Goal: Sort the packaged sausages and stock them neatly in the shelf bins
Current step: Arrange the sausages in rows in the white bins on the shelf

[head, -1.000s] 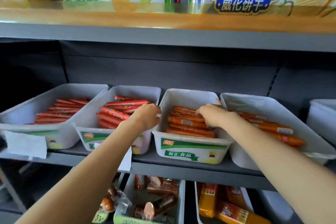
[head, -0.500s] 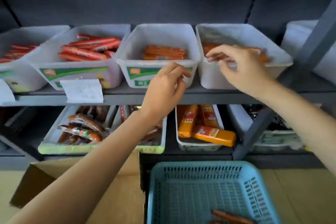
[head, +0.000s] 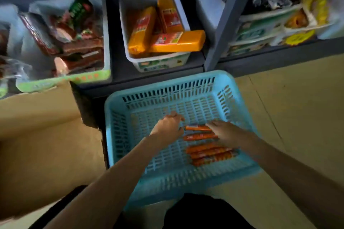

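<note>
Several orange packaged sausages (head: 208, 151) lie side by side in a light blue slotted basket (head: 167, 176) on the floor in front of the shelf. My left hand (head: 168, 125) is down in the basket, fingers curled, at the left end of the top sausage (head: 196, 127). My right hand (head: 224, 133) rests over the right ends of the top two sausages. Motion blur hides whether either hand grips one.
On the bottom shelf stand a white bin (head: 158, 61) of thick orange sausage logs, a green-edged bin (head: 61, 80) of dark packaged meats and, right of a grey upright post (head: 223, 24), more bins of mixed packs. A cardboard box (head: 42, 135) sits left of the basket.
My view has dropped from the upper shelf bins to the floor basket. Both hands have come away from the bins and down onto the sausages in the basket.
</note>
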`<state>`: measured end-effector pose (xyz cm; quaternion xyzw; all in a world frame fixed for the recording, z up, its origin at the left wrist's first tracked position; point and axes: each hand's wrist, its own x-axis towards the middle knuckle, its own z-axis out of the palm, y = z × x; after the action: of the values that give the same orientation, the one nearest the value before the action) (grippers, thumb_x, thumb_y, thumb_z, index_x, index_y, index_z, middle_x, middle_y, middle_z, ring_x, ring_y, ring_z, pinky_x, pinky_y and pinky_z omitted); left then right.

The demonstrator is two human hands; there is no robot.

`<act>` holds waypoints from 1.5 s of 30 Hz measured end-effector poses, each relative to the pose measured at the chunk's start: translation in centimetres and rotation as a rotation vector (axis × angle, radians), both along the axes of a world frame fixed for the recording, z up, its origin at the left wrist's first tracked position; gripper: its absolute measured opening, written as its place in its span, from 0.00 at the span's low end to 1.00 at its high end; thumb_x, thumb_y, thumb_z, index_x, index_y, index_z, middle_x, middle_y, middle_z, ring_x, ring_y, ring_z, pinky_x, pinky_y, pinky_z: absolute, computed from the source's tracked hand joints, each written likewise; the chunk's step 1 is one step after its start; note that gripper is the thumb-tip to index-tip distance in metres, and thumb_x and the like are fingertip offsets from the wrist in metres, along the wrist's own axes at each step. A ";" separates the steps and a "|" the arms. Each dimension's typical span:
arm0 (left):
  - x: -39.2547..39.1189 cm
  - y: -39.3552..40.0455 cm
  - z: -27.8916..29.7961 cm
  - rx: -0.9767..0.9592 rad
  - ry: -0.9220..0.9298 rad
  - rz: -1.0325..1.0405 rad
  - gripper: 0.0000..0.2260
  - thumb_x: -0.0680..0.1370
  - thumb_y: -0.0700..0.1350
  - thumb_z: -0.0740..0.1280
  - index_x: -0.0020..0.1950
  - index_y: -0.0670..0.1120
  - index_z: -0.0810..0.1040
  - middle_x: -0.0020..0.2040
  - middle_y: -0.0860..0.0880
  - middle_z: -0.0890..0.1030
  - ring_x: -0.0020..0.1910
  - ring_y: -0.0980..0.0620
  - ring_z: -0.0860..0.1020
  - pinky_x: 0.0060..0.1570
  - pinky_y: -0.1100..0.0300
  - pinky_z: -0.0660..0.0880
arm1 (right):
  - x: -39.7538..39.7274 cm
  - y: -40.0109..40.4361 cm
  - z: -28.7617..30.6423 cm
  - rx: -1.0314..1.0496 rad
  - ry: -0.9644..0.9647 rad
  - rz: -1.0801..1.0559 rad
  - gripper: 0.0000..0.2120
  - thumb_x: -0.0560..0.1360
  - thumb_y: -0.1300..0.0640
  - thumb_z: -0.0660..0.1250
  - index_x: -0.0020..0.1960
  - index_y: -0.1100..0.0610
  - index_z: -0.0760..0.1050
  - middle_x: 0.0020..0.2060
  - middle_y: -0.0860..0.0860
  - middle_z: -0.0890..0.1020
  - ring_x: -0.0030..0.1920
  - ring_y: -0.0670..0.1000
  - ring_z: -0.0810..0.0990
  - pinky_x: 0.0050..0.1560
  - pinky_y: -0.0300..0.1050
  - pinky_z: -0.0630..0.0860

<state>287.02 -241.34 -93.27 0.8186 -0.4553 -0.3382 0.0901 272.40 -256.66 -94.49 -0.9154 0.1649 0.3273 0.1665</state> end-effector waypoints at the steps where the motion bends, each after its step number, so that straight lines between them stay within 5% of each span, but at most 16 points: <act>1: -0.9 0.4 -1.4 0.009 0.008 -0.006 0.17 0.78 0.44 0.61 0.68 0.46 0.69 0.67 0.46 0.69 0.64 0.45 0.71 0.62 0.52 0.69 | -0.3 0.5 -1.5 -0.051 0.001 0.017 0.28 0.78 0.51 0.63 0.73 0.60 0.59 0.70 0.57 0.65 0.70 0.56 0.64 0.67 0.47 0.63; 4: -3.2 1.4 -4.7 0.005 0.017 -0.004 0.18 0.77 0.44 0.62 0.67 0.45 0.70 0.64 0.45 0.71 0.64 0.45 0.71 0.63 0.51 0.68 | 0.0 1.0 -4.2 -0.260 -0.042 0.178 0.29 0.75 0.51 0.64 0.72 0.59 0.59 0.67 0.55 0.67 0.69 0.55 0.65 0.66 0.48 0.65; 10: -4.8 2.1 -7.5 0.011 0.057 -0.063 0.19 0.76 0.49 0.66 0.66 0.46 0.71 0.65 0.46 0.71 0.65 0.45 0.71 0.63 0.50 0.67 | 2.0 0.3 -5.5 -0.208 -0.021 0.255 0.23 0.74 0.60 0.66 0.66 0.60 0.63 0.62 0.56 0.68 0.66 0.57 0.68 0.58 0.52 0.71; 14: -5.7 0.7 -7.8 0.054 0.046 -0.206 0.25 0.75 0.55 0.67 0.69 0.47 0.68 0.68 0.46 0.68 0.68 0.46 0.67 0.65 0.50 0.65 | 2.2 -0.7 -4.8 -0.349 -0.085 0.049 0.18 0.77 0.62 0.60 0.65 0.62 0.63 0.60 0.59 0.75 0.59 0.61 0.77 0.55 0.54 0.74; 17: -7.2 -0.7 -8.1 0.069 0.009 -0.332 0.32 0.74 0.57 0.67 0.73 0.46 0.62 0.71 0.44 0.63 0.70 0.45 0.63 0.68 0.51 0.62 | 2.1 -2.7 -2.5 -0.324 -0.205 -0.176 0.20 0.75 0.58 0.65 0.63 0.62 0.64 0.57 0.60 0.77 0.54 0.62 0.79 0.48 0.53 0.75; 23: -10.1 -3.3 -7.3 0.178 -0.210 -0.384 0.34 0.71 0.50 0.72 0.70 0.40 0.60 0.66 0.42 0.64 0.66 0.41 0.66 0.60 0.46 0.69 | 1.0 -3.8 -1.2 -0.250 -0.153 -0.206 0.20 0.70 0.54 0.68 0.60 0.58 0.69 0.55 0.58 0.79 0.54 0.61 0.79 0.49 0.52 0.74; 27: -8.9 -4.7 -6.1 0.176 -0.256 -0.360 0.26 0.78 0.44 0.65 0.71 0.38 0.58 0.67 0.40 0.68 0.65 0.40 0.71 0.57 0.47 0.72 | 0.3 -3.4 -0.9 -0.219 -0.090 -0.188 0.17 0.69 0.54 0.69 0.55 0.57 0.69 0.51 0.57 0.80 0.51 0.59 0.79 0.44 0.47 0.73; 32: -7.0 -4.4 -6.2 0.229 -0.171 -0.416 0.34 0.72 0.49 0.73 0.70 0.39 0.60 0.66 0.41 0.72 0.64 0.41 0.72 0.58 0.48 0.71 | 1.1 -3.2 0.0 -0.200 -0.082 -0.222 0.19 0.70 0.53 0.69 0.58 0.57 0.70 0.52 0.56 0.79 0.52 0.58 0.79 0.42 0.45 0.70; 38: -8.5 -2.9 -7.6 0.187 -0.140 -0.366 0.30 0.73 0.49 0.71 0.68 0.40 0.63 0.62 0.41 0.75 0.61 0.41 0.75 0.54 0.48 0.73 | 1.6 -2.8 0.2 -0.156 -0.080 -0.249 0.17 0.71 0.53 0.69 0.56 0.56 0.70 0.47 0.53 0.78 0.41 0.53 0.75 0.38 0.42 0.68; 42: -6.0 -3.0 -6.2 0.156 0.147 -0.214 0.21 0.75 0.51 0.68 0.64 0.41 0.72 0.60 0.41 0.77 0.59 0.43 0.76 0.53 0.56 0.72 | 1.5 -2.4 0.1 -0.097 -0.096 -0.297 0.15 0.70 0.54 0.71 0.53 0.56 0.72 0.46 0.54 0.80 0.40 0.53 0.76 0.37 0.43 0.68; 45: -1.9 -2.1 -2.9 0.141 0.342 -0.101 0.13 0.77 0.46 0.65 0.58 0.40 0.75 0.49 0.43 0.80 0.45 0.47 0.78 0.39 0.61 0.70 | 2.4 -2.1 1.6 -0.040 -0.155 -0.303 0.19 0.69 0.55 0.71 0.57 0.56 0.71 0.47 0.53 0.80 0.42 0.53 0.77 0.40 0.44 0.71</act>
<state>285.09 -243.46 -96.22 0.7296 -0.4490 -0.5076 0.0917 274.77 -258.71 -92.86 -0.9057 0.2942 0.2234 0.2080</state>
